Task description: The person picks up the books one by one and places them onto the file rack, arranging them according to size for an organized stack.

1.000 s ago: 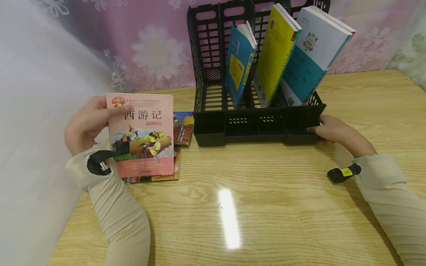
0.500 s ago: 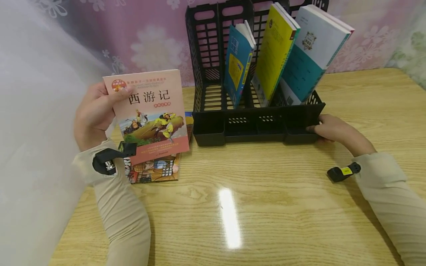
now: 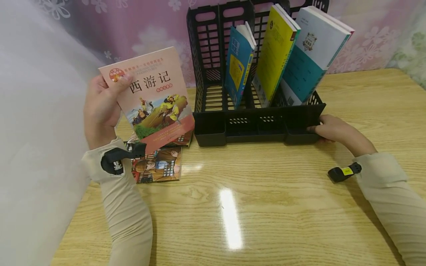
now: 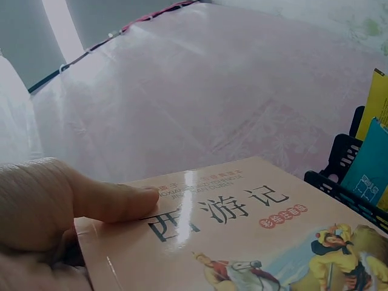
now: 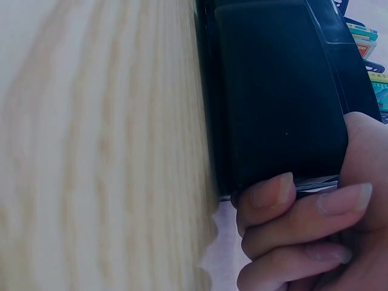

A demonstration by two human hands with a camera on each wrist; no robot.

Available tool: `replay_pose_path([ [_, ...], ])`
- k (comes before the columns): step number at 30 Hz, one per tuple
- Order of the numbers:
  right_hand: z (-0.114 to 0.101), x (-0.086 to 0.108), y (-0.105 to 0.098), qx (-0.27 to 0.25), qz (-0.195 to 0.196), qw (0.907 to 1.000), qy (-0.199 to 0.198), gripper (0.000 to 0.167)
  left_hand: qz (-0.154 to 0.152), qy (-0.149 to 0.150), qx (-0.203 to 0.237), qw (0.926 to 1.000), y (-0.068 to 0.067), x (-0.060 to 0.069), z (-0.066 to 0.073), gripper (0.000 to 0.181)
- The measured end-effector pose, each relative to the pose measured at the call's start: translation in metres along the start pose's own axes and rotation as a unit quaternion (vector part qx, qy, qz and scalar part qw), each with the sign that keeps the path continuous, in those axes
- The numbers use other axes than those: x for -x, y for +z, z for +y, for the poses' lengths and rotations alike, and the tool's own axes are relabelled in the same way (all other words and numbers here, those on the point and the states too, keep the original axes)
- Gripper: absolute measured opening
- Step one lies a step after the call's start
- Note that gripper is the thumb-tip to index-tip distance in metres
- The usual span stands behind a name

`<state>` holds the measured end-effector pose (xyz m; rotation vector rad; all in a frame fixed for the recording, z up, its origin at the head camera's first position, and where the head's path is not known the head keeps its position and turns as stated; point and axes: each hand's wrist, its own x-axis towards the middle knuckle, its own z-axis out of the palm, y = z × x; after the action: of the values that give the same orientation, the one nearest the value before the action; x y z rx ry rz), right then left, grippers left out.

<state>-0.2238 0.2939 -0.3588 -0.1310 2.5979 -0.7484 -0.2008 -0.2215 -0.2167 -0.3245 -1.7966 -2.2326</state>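
My left hand (image 3: 101,109) pinches a thin pink picture book (image 3: 154,101) at its upper left edge, thumb on the cover. The book hangs tilted just left of a black book rack (image 3: 209,137), its cover facing up. In the left wrist view, the thumb (image 4: 118,201) lies across the cover beside the large title; the other fingers are mostly hidden behind it. My right hand (image 3: 337,131) grips the rack's front right corner. The right wrist view shows its curled fingers (image 5: 291,218) against the end of the front tray (image 5: 282,97).
A blue book (image 3: 237,68), a yellow book (image 3: 276,59) and a thick white-and-teal book (image 3: 307,55) stand leaning in the rack. Illustrated books (image 3: 163,166) lie on the wooden table (image 3: 266,207) under the held book. A white curtain (image 3: 36,147) hangs at the left.
My left hand has lifted the pink book up off the books beneath, moving it slightly right and tilting it. More of those books shows now. The right hand stays at the rack's corner.
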Motion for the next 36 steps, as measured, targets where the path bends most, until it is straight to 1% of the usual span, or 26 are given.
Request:
replay_pose_path([
  [2,0.0,0.0,0.0,-0.002,0.002,1.0,-0.001,0.049,0.006,-0.001,-0.005,1.0,0.001,0.001,0.002,0.021],
  [5,0.001,0.0,-0.001,-0.002,0.004,1.0,0.0,0.049,0.001,-0.001,-0.026,0.9997,0.005,0.004,0.006,0.023],
  [7,0.001,0.0,-0.001,-0.002,0.005,1.0,0.001,0.049,-0.007,0.009,-0.031,0.9994,0.008,0.006,0.009,0.023],
  [9,0.002,0.0,-0.001,-0.004,0.005,1.0,0.002,0.049,-0.007,0.028,-0.029,0.9992,0.012,0.008,0.012,0.023],
  [11,0.002,0.0,-0.001,-0.006,0.004,1.0,0.004,0.051,0.006,0.04,0.003,0.9992,0.014,0.01,0.014,0.024],
  [13,0.002,0.0,-0.002,-0.009,0.002,0.9999,0.006,0.052,0.028,0.052,0.042,0.9974,0.017,0.011,0.017,0.027],
  [16,0.002,0.0,-0.002,-0.01,0.001,0.9999,0.007,0.055,0.067,0.066,0.104,0.9901,0.023,0.013,0.02,0.032],
  [18,0.004,0.001,-0.003,-0.006,0.001,0.9999,0.008,0.054,0.082,0.079,0.121,0.9861,0.031,0.012,0.02,0.033],
  [20,0.005,0.001,-0.004,-0.004,0.002,0.9999,0.009,0.053,0.089,0.096,0.124,0.9837,0.041,0.011,0.018,0.029],
  [21,0.005,0.002,-0.004,-0.003,0.003,0.9999,0.01,0.053,0.092,0.107,0.119,0.9828,0.047,0.01,0.017,0.026],
  [24,0.005,0.002,-0.003,-0.007,0.003,0.9999,0.011,0.052,0.094,0.129,0.102,0.9819,0.065,0.007,0.012,0.016],
  [26,0.004,0.002,-0.002,-0.01,0.006,0.9999,0.009,0.053,0.096,0.133,0.076,0.9835,0.076,0.005,0.008,0.015],
  [27,0.003,0.001,-0.001,-0.009,0.008,0.9999,0.007,0.054,0.096,0.13,0.064,0.9848,0.082,0.003,0.007,0.016],
  [29,0.001,0.002,0.0,-0.006,0.011,0.9999,0.003,0.055,0.096,0.124,0.024,0.9874,0.092,-0.001,0.005,0.017],
  [32,-0.002,0.002,0.001,-0.008,0.013,0.9999,0.004,0.056,0.098,0.123,-0.023,0.9874,0.108,-0.015,0.004,0.019],
  [35,-0.002,0.002,0.001,-0.014,0.008,0.9998,0.008,0.056,0.089,0.123,-0.067,0.9862,0.125,-0.032,0.006,0.02],
  [36,-0.002,0.002,0.001,-0.018,0.006,0.9998,0.01,0.056,0.086,0.119,-0.081,0.9858,0.131,-0.037,0.006,0.02],
])
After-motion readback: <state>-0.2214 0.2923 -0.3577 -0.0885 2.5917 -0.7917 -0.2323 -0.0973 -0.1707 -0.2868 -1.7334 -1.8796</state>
